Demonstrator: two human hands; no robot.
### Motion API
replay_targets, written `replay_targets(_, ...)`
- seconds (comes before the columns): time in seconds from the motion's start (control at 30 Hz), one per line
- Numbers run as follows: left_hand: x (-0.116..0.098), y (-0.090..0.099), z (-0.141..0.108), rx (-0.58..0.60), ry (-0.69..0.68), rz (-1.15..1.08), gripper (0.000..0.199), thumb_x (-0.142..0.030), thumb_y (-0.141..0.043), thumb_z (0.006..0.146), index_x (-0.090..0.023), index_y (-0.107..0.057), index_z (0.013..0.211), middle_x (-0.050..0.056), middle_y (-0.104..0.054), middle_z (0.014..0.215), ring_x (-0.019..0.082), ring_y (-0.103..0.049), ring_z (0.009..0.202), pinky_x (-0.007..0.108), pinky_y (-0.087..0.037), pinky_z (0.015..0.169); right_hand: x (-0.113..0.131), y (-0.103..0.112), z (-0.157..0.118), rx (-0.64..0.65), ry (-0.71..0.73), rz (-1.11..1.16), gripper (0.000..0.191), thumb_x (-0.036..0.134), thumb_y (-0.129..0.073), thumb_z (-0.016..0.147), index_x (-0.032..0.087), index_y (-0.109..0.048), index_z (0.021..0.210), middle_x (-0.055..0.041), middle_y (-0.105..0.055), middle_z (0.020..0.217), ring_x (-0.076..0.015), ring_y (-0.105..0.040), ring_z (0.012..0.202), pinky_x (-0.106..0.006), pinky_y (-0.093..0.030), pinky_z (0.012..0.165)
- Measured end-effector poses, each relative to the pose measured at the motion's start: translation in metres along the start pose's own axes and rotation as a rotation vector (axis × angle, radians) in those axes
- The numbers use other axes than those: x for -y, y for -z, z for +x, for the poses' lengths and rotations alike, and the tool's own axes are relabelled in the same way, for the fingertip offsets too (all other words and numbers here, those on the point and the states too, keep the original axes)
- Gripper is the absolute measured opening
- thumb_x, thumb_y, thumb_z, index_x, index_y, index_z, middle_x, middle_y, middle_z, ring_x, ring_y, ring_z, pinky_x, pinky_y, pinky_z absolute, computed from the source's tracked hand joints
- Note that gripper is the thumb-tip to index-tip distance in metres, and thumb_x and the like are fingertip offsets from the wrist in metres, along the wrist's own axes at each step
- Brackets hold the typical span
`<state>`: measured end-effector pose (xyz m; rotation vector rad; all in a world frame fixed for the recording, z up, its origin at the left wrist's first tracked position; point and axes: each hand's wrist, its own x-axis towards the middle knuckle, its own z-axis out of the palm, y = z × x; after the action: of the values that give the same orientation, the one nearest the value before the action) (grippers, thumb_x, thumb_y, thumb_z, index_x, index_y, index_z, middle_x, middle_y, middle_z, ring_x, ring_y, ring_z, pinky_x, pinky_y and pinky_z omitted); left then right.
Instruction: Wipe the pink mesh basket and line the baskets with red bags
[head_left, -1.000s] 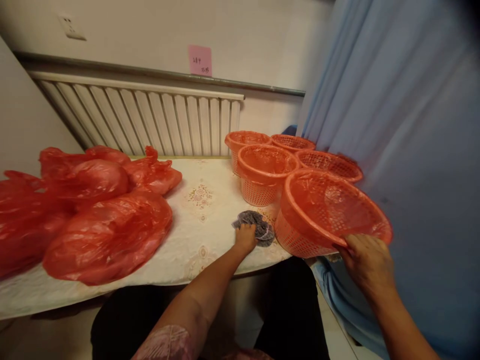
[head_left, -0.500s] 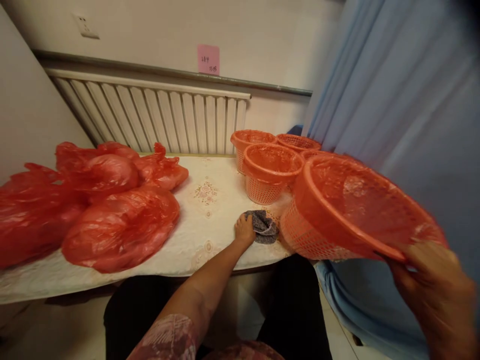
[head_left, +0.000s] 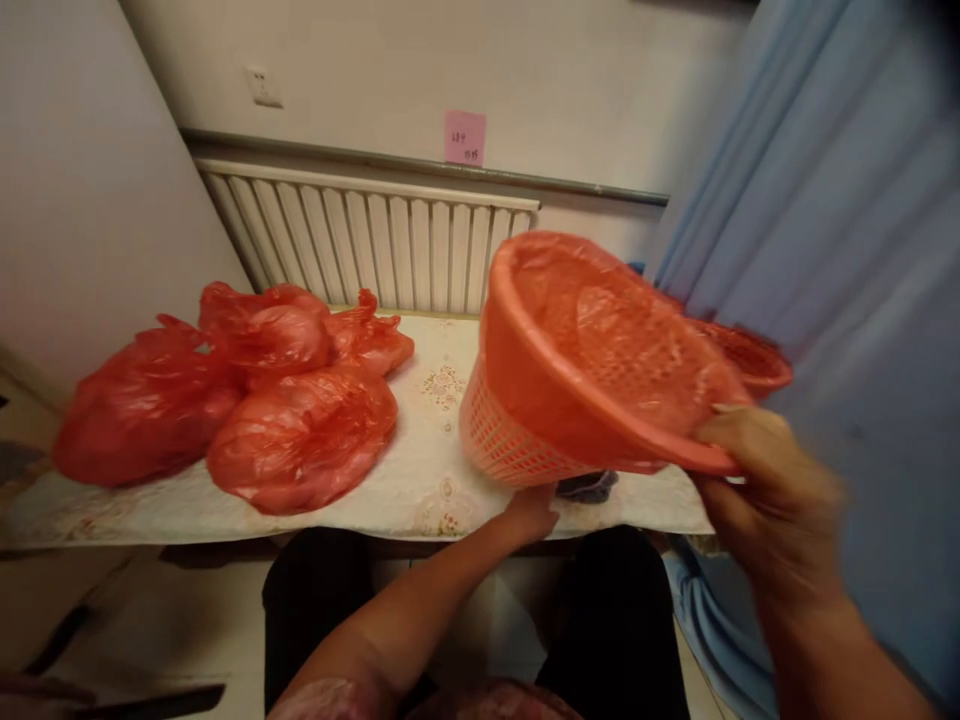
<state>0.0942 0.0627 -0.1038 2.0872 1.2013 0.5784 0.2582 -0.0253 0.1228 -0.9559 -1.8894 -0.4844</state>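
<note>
My right hand (head_left: 772, 490) is closed on the rim of an orange-red plastic mesh basket (head_left: 517, 440). A thin red plastic bag lines this basket. It is raised and tilted, with its mouth turned up toward me. Below it, close to the table's front edge, my left hand (head_left: 534, 510) is at a crumpled dark grey cloth (head_left: 589, 488). The basket hides my left fingertips and part of the cloth. Behind the raised basket, the rim of another red basket (head_left: 750, 355) shows on the right.
Several filled red plastic bags (head_left: 300, 440) lie on the left of the table with its flowered cream cloth (head_left: 427, 470). A white radiator (head_left: 405, 250) stands behind. On the right hangs a blue curtain (head_left: 847, 250). A dark bar (head_left: 150, 703) shows at lower left.
The tilted basket has moved left, from the right side to over the grey cloth, and now covers most of the other baskets. My left hand and the cloth have shifted slightly right and nearer.
</note>
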Motion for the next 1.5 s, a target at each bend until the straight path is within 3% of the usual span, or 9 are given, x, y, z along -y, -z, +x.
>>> replay_targets(0.17, 0.001, 0.030, -0.079, 0.252, -0.021, -0.145, 0.041, -0.025, -0.058, 0.078, -0.019, -0.065, 0.119, 0.006, -0.074, 0.100, 0.021, -0.069, 0.086, 0.029, -0.052, 0.078, 0.009, -0.082, -0.003, 0.217, 0.132, 0.103, 0.020, 0.018, -0.046, 0.092, 0.020, -0.057, 0.075, -0.0015, -0.052, 0.067, -0.0188, -0.049, 0.073, -0.035, -0.038, 0.076)
replay_targets(0.33, -0.004, 0.082, -0.136, 0.066, 0.158, -0.415, 0.032, -0.024, -0.053, 0.078, -0.017, -0.065, 0.107, 0.003, -0.072, 0.082, 0.015, -0.067, 0.069, 0.025, -0.050, 0.067, 0.023, -0.135, -0.017, 0.377, 0.244, 0.157, 0.022, 0.020, -0.043, 0.094, 0.018, -0.060, 0.080, -0.0034, -0.054, 0.071, -0.0193, -0.044, 0.075, -0.034, -0.034, 0.076)
replay_targets(0.53, 0.017, 0.136, -0.160, -0.620, 0.401, -0.903, 0.019, -0.035, -0.046, 0.091, -0.018, -0.054, 0.088, 0.002, -0.064, 0.078, 0.013, -0.065, 0.065, 0.024, -0.052, 0.062, 0.027, -0.137, -0.017, 0.375, 0.329, 0.248, 0.020, 0.023, -0.046, 0.097, 0.016, -0.062, 0.107, -0.0068, -0.061, 0.086, -0.0207, -0.048, 0.082, -0.036, -0.036, 0.079)
replay_targets(0.6, 0.021, 0.151, -0.158, -0.751, 0.432, -1.125, 0.019, -0.034, -0.045, 0.094, -0.018, -0.054, 0.090, 0.004, -0.063, 0.080, 0.013, -0.066, 0.068, 0.025, -0.054, 0.065, 0.027, -0.136, -0.018, 0.374, 0.354, 0.253, 0.022, 0.024, -0.047, 0.097, 0.016, -0.061, 0.112, -0.0072, -0.062, 0.087, -0.0212, -0.049, 0.084, -0.037, -0.037, 0.081)
replay_targets(0.77, 0.016, 0.175, -0.143, -0.673, 0.363, -1.575, 0.006, -0.019, -0.055, 0.092, -0.014, -0.056, 0.089, 0.004, -0.061, 0.071, 0.012, -0.063, 0.060, 0.022, -0.053, 0.058, 0.027, -0.137, -0.024, 0.407, 0.321, 0.212, 0.034, 0.040, -0.050, 0.095, 0.016, -0.060, 0.118, -0.0087, -0.064, 0.091, -0.0226, -0.050, 0.084, -0.040, -0.038, 0.082)
replay_targets(0.93, 0.005, 0.182, -0.139, -0.590, 0.453, -1.843, 0.019, -0.002, -0.047, 0.089, -0.015, -0.049, 0.076, -0.004, -0.046, 0.056, 0.005, -0.047, 0.043, 0.014, -0.039, 0.042, 0.032, -0.134, -0.023, 0.421, 0.273, 0.219, 0.048, 0.056, -0.047, 0.092, 0.016, -0.062, 0.115, -0.0088, -0.065, 0.091, -0.0231, -0.053, 0.084, -0.040, -0.038, 0.082)
replay_targets(1.07, -0.018, 0.191, -0.155, -0.625, 0.361, -1.832, 0.021, 0.003, -0.051, 0.081, -0.017, -0.045, 0.073, -0.006, -0.044, 0.057, 0.004, -0.042, 0.042, 0.014, -0.035, 0.042, 0.034, -0.134, -0.022, 0.432, 0.268, 0.172, 0.049, 0.057, -0.055, 0.088, 0.016, -0.061, 0.115, -0.0102, -0.066, 0.096, -0.0250, -0.054, 0.088, -0.041, -0.038, 0.084)
replay_targets(1.2, -0.048, 0.199, -0.163, -0.686, 0.112, -1.601, 0.022, -0.005, -0.064, 0.073, -0.016, -0.046, 0.069, -0.005, -0.049, 0.059, 0.004, -0.044, 0.046, 0.015, -0.034, 0.044, 0.035, -0.137, -0.024, 0.425, 0.262, 0.124, 0.041, 0.046, -0.061, 0.088, 0.016, -0.060, 0.115, -0.0101, -0.066, 0.097, -0.0254, -0.055, 0.090, -0.042, -0.039, 0.087)
replay_targets(1.5, -0.047, 0.231, -0.105, -0.932, 0.028, -0.771, 0.013, -0.018, -0.056, 0.073, -0.021, -0.043, 0.071, -0.005, -0.053, 0.058, 0.012, -0.056, 0.053, 0.022, -0.043, 0.054, 0.034, -0.144, -0.027, 0.338, 0.254, 0.204, 0.036, 0.038, -0.061, 0.091, 0.019, -0.055, 0.121, -0.0084, -0.066, 0.100, -0.0239, -0.056, 0.093, -0.042, -0.040, 0.088)
